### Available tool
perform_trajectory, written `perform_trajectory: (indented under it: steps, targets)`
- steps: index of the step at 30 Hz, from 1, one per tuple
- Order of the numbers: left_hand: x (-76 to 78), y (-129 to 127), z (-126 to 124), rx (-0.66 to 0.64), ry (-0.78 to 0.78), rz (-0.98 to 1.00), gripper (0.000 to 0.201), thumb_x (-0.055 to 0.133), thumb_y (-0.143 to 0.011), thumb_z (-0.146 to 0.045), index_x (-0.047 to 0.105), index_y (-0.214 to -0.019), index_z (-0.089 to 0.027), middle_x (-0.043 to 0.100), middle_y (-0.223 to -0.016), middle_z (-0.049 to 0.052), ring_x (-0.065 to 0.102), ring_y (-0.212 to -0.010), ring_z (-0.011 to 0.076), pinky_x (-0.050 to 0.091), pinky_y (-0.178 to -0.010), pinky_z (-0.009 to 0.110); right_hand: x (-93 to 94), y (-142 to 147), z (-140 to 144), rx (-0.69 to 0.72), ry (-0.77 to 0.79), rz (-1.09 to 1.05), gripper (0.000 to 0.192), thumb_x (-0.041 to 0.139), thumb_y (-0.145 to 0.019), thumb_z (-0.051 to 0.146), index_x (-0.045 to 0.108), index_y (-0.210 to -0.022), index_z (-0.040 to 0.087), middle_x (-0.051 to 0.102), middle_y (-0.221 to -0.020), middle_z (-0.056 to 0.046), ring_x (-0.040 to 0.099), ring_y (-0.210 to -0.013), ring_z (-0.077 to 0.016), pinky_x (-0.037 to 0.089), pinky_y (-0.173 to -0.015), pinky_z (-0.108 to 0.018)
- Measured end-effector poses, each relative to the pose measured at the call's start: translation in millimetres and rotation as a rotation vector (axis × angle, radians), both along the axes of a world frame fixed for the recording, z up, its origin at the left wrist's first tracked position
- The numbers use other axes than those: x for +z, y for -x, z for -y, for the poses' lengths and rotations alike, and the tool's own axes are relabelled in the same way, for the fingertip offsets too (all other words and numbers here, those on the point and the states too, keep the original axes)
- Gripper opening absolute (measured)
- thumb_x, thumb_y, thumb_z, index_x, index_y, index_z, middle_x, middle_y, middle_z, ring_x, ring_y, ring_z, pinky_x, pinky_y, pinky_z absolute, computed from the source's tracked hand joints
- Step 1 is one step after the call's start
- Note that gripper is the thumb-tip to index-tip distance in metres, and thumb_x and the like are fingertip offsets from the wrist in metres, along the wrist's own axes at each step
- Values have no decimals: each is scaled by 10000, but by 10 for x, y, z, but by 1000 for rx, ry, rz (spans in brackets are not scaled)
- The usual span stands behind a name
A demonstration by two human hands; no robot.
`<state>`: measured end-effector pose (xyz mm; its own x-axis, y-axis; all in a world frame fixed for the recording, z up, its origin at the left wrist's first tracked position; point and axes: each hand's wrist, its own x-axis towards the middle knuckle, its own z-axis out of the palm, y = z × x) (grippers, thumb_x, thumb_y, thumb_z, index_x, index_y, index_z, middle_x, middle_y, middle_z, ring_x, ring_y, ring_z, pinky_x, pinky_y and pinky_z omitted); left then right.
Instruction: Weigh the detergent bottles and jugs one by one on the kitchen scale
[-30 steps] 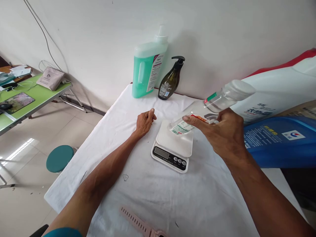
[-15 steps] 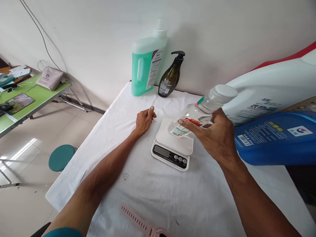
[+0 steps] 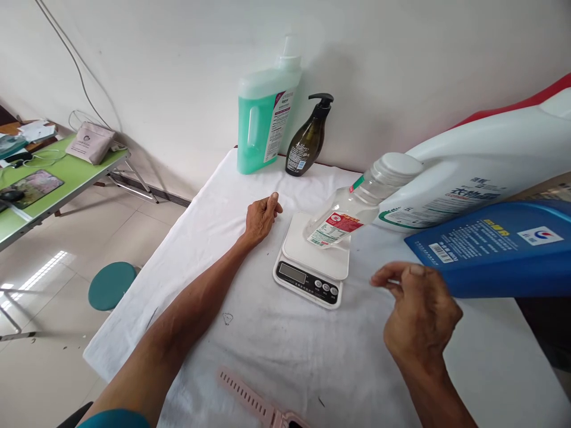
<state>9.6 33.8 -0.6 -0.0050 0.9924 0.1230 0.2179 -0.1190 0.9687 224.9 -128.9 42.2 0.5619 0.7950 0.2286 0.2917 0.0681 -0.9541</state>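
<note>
A white kitchen scale (image 3: 307, 292) with a dark display and buttons lies on the white cloth. On its plate stands a clear plastic bottle (image 3: 341, 217) with a white cap and a red and white label. My right hand (image 3: 419, 315) hovers to the right of the scale, apart from the bottle. It holds nothing; its fingers are loosely bent and partly spread. Left of the scale, my left hand (image 3: 261, 219) rests on the cloth with its fingers curled in, nothing visible in them.
A green liquid bottle (image 3: 256, 128) and a dark pump bottle (image 3: 307, 139) stand by the wall. Large white (image 3: 482, 160) and blue (image 3: 486, 255) detergent bottles occupy the right. A pink watch (image 3: 250, 398) lies at the front. Off to the left are a teal stool (image 3: 111, 285) and green table (image 3: 84, 166).
My right hand has let go of the clear bottle and drawn back down and to the right. The bottle stays on the scale. My left hand has not moved.
</note>
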Motion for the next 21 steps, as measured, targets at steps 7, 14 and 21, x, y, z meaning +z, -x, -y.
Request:
perform_trajectory:
  steps: [7, 14, 21]
  targets:
    - [11, -2, 17, 7, -9, -24, 737, 339, -990, -775, 658, -693, -181, 584, -628, 15, 546, -561, 127, 455, -632, 281, -429, -134, 326, 73, 189, -2, 532, 502, -1006, 689, 640, -799, 219, 592, -715, -14, 528, -682, -184, 442, -686, -356]
    - [8, -3, 19, 6, -19, 0, 708, 382, -991, -754, 655, -686, -176, 564, -620, 12, 533, -558, 123, 448, -623, 277, -390, -145, 281, 103, 244, 10, 575, 469, -1004, 729, 644, -799, 221, 612, -717, -23, 533, -671, -189, 441, -665, -358]
    - [-9, -7, -3, 0, -20, -29, 729, 344, -994, -765, 655, -692, -178, 551, -620, 12, 532, -565, 125, 456, -640, 280, -367, -132, 288, 98, 243, 40, 597, 467, -992, 750, 647, -781, 221, 612, -705, -27, 532, -665, -189, 441, -656, -355]
